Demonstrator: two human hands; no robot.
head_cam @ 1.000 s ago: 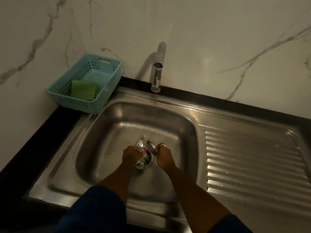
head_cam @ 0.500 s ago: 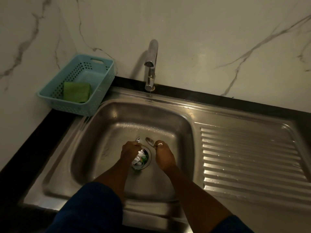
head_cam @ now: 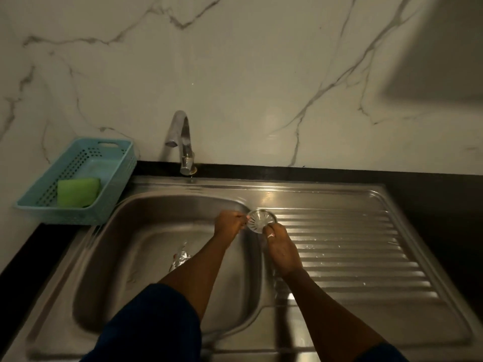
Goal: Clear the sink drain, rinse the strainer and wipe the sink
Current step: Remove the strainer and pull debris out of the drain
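A round steel strainer point(head_cam: 261, 220) with radial slots sits at the near-left corner of the ribbed drainboard point(head_cam: 352, 246), at the basin's right rim. My left hand point(head_cam: 230, 223) pinches its left edge. My right hand point(head_cam: 281, 244), with a ring on one finger, pinches its near edge. Down in the steel sink basin point(head_cam: 136, 246), crumpled foil and litter point(head_cam: 180, 258) lie around the drain, partly hidden by my left forearm.
A chrome tap point(head_cam: 183, 142) stands at the back of the sink, spout towards the left. A teal plastic basket point(head_cam: 104, 194) on the back-left counter holds a green sponge point(head_cam: 78, 192). Marble wall behind; black counter edge on the left.
Both hands have lifted the strainer out of the drain and carried it up and right to the drainboard corner. The litter stays in the basin. The camera has tilted up.
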